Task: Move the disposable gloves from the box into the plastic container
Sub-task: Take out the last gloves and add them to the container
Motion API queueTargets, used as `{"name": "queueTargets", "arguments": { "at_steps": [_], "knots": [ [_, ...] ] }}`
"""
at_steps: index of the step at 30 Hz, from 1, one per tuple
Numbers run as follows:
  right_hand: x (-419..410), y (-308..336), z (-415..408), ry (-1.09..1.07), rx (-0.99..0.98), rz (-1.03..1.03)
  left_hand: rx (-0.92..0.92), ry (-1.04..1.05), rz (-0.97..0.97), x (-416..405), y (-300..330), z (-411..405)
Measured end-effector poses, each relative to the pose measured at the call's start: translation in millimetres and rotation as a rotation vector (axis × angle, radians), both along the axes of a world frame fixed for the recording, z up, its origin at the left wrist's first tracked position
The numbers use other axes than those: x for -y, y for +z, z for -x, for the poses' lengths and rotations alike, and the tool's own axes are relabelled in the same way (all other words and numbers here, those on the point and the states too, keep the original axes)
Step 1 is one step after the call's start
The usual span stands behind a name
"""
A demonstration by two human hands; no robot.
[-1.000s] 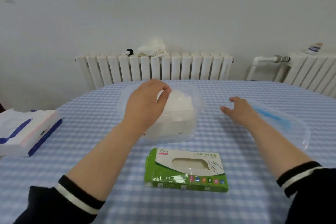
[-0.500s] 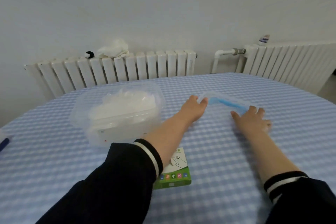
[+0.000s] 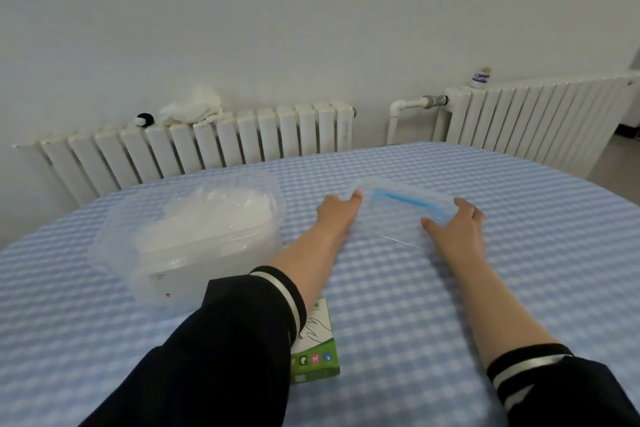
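A clear plastic container [image 3: 114, 246] stands left of centre on the table, with a heap of translucent white disposable gloves [image 3: 214, 215] inside it. The green glove box [image 3: 317, 350] lies flat near me, mostly hidden under my left sleeve. To the right of the container is the clear lid with a blue seal [image 3: 405, 206]. My left hand [image 3: 337, 211] holds the lid's left end, thumb at its far corner. On the lid's right end, my right hand [image 3: 453, 229] grips with the thumb on top and the fingers round the edge.
The round table wears a blue-and-white checked cloth [image 3: 519, 270]. White radiators [image 3: 242, 146] line the wall behind it, with a white cloth [image 3: 194, 109] on the left one and a small jar [image 3: 481, 78] on the right one.
My left hand left the gloves in the container and crossed right to the lid. My right hand slid onto the lid's right end. The view swung right, so the pack at far left is gone.
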State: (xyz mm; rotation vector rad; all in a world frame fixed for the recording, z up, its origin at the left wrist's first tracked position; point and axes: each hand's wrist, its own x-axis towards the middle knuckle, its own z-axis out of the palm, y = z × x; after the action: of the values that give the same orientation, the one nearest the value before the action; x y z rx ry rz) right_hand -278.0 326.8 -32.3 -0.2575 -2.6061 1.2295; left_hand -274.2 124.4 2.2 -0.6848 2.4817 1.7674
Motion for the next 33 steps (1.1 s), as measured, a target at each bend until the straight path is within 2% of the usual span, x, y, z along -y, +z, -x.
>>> {"name": "queueTargets", "arguments": {
  "at_steps": [2, 4, 10, 13, 17, 21, 25, 27, 30, 33],
  "knots": [
    [1.6, 7.0, -3.0, 0.025, -0.071, 0.125, -0.097, 0.121, -0.049, 2.1, 9.9, -3.4],
    [6.8, 12.6, -6.0, 0.062, -0.163, 0.247, -0.255, 0.152, -0.043, 2.9, 30.1, -15.9],
    [54.7, 37.2, -26.3, 0.247, -0.313, 0.542, -0.612, -0.020, 0.219, 30.9, 104.0, -96.6],
    [90.8, 53.5, -42.8, 0.421, -0.280, 0.592, -0.636, 0.061, 0.399, 67.2, 118.4, -142.9],
    [143.9, 65.9, -68.5, 0.655, -0.186, 0.397, -0.535, 0.284, 0.497, 133.0, 114.3, -186.3],
    [182.8, 73.1, -85.4, 0.802, -0.172, 0.184, -0.322, 0.387, 0.431, 184.9, 95.9, -208.3],
    [209.6, 86.7, -83.3, 0.819, -0.145, -0.029, -0.233, 0.396, 0.259, 215.5, 86.1, -209.0],
    [218.6, 90.6, -83.2, 0.817, -0.149, -0.131, -0.226, 0.418, 0.244, 222.9, 84.0, -209.7],
    [226.7, 93.2, -83.3, 0.813, -0.137, -0.188, -0.210, 0.457, 0.234, 227.5, 81.0, -209.5],
    [229.9, 95.7, -82.8, 0.811, -0.138, -0.201, -0.236, 0.518, 0.143, 226.9, 82.7, -209.7]
  ]
}}
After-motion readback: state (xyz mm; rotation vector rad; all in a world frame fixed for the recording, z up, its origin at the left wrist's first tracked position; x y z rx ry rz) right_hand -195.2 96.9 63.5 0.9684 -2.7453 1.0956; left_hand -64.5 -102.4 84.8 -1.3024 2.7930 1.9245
